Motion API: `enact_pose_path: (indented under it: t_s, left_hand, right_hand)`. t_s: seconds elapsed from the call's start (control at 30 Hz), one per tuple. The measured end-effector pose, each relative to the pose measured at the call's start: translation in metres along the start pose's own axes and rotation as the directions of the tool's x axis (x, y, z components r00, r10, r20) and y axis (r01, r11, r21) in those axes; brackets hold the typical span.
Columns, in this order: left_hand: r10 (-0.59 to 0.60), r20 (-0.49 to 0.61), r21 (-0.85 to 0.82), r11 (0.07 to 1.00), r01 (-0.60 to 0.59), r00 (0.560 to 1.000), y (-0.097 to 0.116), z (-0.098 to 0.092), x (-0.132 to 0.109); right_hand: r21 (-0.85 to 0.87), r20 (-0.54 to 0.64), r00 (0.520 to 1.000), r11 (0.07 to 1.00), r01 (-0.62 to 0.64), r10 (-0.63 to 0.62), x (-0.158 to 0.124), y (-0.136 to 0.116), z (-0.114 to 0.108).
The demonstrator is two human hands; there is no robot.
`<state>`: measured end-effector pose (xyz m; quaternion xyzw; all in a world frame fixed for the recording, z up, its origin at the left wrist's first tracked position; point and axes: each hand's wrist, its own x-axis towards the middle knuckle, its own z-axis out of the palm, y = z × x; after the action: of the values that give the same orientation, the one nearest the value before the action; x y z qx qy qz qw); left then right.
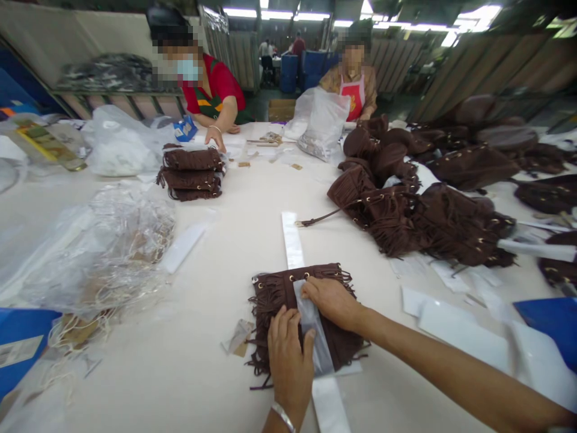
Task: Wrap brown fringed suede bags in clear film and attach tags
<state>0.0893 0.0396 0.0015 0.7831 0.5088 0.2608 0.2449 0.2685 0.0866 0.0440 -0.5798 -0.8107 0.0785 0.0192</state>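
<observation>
A dark brown fringed bag (279, 285) with metal eyelets lies flat on the table in front of me. A white strip (293, 240) runs beneath it and sticks out above and below. Across the bag's middle lies a translucent plastic strip (315, 337). My left hand (291, 349) rests on the bag with its fingers stretched out, left of the translucent strip. Curled fingers of my right hand (331, 300) pinch that strip's upper end near the eyelets; the fingertips are partly hidden. A small clear packet with a brown tag (241, 338) sits at the bag's left edge.
Brown bags (406, 216) are heaped at the right, one strap (320, 218) reaching inward. A bag stack (192, 174) stands farther back, beside a co-worker's hand (216, 137). Clear plastic bags and tags (121, 240) cover the left; white sheets (464, 331) lie right.
</observation>
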Motion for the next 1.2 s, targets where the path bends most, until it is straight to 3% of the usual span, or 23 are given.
enact_pose_path:
  t_s: [0.37, 0.67, 0.87, 0.97, 1.07, 1.2]
  left_hand:
    - [0.078, -0.04, 0.099, 0.992, -0.074, 0.996, 0.003, 0.001, -0.003]
    - [0.131, -0.002, 0.148, 0.98, -0.129, 0.991, 0.005, -0.003, -0.003]
    - [0.134, -0.03, 0.161, 0.979, -0.127, 0.991, 0.007, -0.004, 0.003]
    - [0.112, -0.072, 0.148, 0.984, -0.1, 0.991, 0.004, 0.001, 0.003]
    - [0.121, -0.149, 0.147, 0.984, -0.1, 0.981, -0.007, 0.016, 0.002]
    - [0.224, -0.336, 0.294, 0.948, -0.124, 0.915, -0.02, 0.04, 0.005]
  right_hand:
    - [0.095, -0.039, 0.999, 0.995, -0.002, 0.005, 0.001, 0.004, 0.003]
    - [0.137, 0.037, 0.999, 0.99, -0.042, 0.037, 0.004, 0.006, -0.003]
    - [0.076, 0.049, 0.999, 0.997, 0.011, -0.015, 0.005, 0.005, -0.001]
    - [0.051, 0.054, 0.998, 0.998, 0.022, -0.025, 0.004, 0.004, 0.003]
    - [0.141, 0.026, 1.0, 0.99, -0.009, 0.005, 0.002, 0.004, 0.004]
    - [0.314, -0.017, 0.999, 0.949, -0.039, 0.046, 0.003, 0.005, 0.0]
